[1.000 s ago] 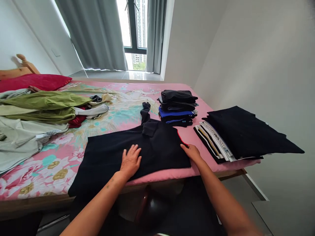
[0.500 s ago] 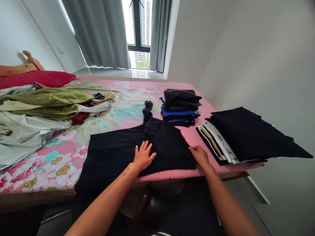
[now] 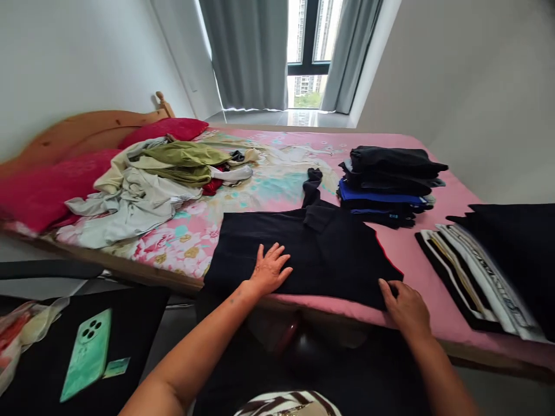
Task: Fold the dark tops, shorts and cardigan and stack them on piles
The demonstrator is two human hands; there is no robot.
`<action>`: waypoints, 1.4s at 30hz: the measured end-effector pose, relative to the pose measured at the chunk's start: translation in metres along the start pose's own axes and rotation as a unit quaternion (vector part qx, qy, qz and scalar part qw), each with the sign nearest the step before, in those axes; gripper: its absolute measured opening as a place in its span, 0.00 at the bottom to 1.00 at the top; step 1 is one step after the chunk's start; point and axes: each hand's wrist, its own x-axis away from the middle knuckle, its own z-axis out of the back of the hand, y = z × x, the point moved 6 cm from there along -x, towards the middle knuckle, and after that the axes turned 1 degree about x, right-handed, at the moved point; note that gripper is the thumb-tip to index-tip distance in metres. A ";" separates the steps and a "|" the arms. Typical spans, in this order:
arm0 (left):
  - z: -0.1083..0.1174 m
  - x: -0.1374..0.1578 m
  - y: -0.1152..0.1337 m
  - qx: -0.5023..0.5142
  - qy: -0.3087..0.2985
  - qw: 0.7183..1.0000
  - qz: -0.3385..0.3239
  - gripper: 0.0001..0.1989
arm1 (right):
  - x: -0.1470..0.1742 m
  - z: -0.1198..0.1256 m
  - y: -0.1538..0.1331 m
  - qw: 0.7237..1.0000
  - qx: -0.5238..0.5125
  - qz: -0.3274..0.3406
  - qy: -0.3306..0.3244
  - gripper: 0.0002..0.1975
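A black long-sleeved top lies folded lengthwise along the near edge of the bed, with red trim showing along its right end. One sleeve sticks out beyond the far edge of the top, bent and crumpled. Flat on the middle of the fabric rests my left hand, fingers spread and holding nothing. My right hand is at the near right corner, just below the red trim, its thumb and curled fingers closed on the edge of the cloth. Some of its fingertips are hidden.
Folded dark clothes form a stack behind the top. Another folded pile lies at right. Loose clothes are heaped at left near red pillows. A green phone and a card lie on a black surface below.
The view has swung left, bringing the phone and more of the headboard into sight. My right hand has slid down from the red trim to the near corner. My left hand stays flat.
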 end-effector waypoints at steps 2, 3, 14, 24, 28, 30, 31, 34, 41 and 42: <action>0.021 0.021 -0.040 -0.027 0.022 0.998 0.056 0.18 | 0.005 0.004 0.003 1.000 0.003 0.009 0.011 0.31; 0.032 0.031 -0.061 -0.039 0.028 0.995 0.088 0.17 | 0.008 0.007 0.002 1.000 0.005 0.010 0.017 0.31; 0.066 0.078 -0.167 0.186 -0.004 0.921 0.342 0.18 | 0.014 0.018 -0.005 0.994 -0.041 -0.101 -0.009 0.26; 0.062 0.093 -0.175 0.351 0.007 0.870 0.347 0.23 | -0.009 0.013 -0.002 0.992 -0.054 -0.086 -0.080 0.26; 0.071 0.092 -0.180 0.287 0.125 0.888 0.338 0.23 | -0.020 0.020 -0.003 0.994 -0.085 -0.074 0.014 0.28; 0.062 0.094 -0.184 0.265 0.106 0.885 0.367 0.23 | -0.023 0.011 -0.002 0.994 -0.080 -0.074 -0.010 0.30; 0.058 0.095 -0.185 0.260 0.088 0.884 0.379 0.23 | -0.024 0.005 -0.002 0.994 -0.080 -0.072 -0.031 0.31; 0.053 0.097 -0.186 0.264 0.062 0.881 0.388 0.23 | -0.025 -0.004 0.001 0.991 -0.076 -0.083 -0.076 0.31; 0.051 0.106 -0.172 0.453 -0.007 0.791 0.411 0.25 | -0.026 0.002 -0.003 0.988 -0.061 -0.102 -0.099 0.32; 0.051 0.107 -0.173 0.460 0.014 0.789 0.408 0.26 | -0.025 0.002 -0.004 0.989 -0.060 -0.101 -0.090 0.31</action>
